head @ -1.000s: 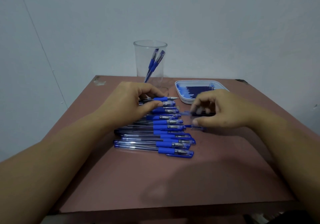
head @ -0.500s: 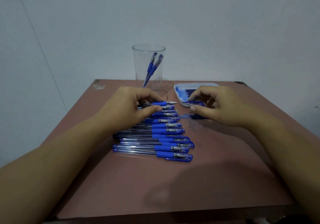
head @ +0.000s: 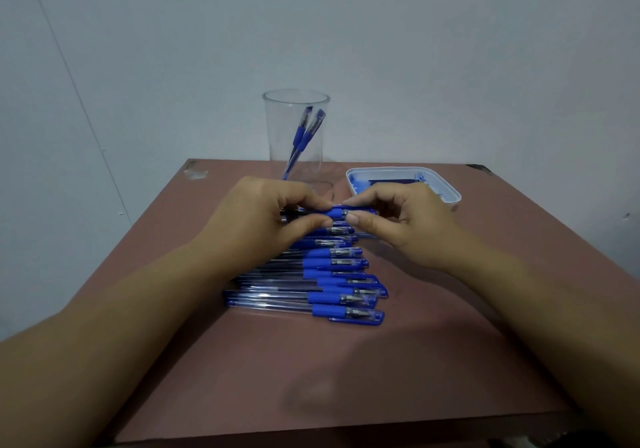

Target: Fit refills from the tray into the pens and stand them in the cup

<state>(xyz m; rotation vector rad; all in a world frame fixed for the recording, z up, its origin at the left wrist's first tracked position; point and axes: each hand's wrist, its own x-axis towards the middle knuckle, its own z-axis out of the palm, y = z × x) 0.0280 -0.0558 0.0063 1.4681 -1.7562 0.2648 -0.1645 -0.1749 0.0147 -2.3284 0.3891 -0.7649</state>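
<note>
A row of several clear pens with blue grips (head: 311, 285) lies on the brown table (head: 346, 371). At the far end of the row, my left hand (head: 263, 219) pinches one pen (head: 337, 212) by its blue grip. My right hand (head: 405, 219) pinches the same pen's tip end, where a blue cap sits. Behind them stands a clear cup (head: 295, 136) with two blue pens leaning inside. A white tray (head: 446, 188) holding dark refills sits at the back right, partly hidden by my right hand.
The table backs onto a pale wall. Bare brown tabletop stretches in front of the pen row down to the near edge. A scuffed patch (head: 195, 172) marks the far left corner.
My right hand moved from the table near the tray leftward to meet my left hand at the pen's tip. The left hand stayed on the pen.
</note>
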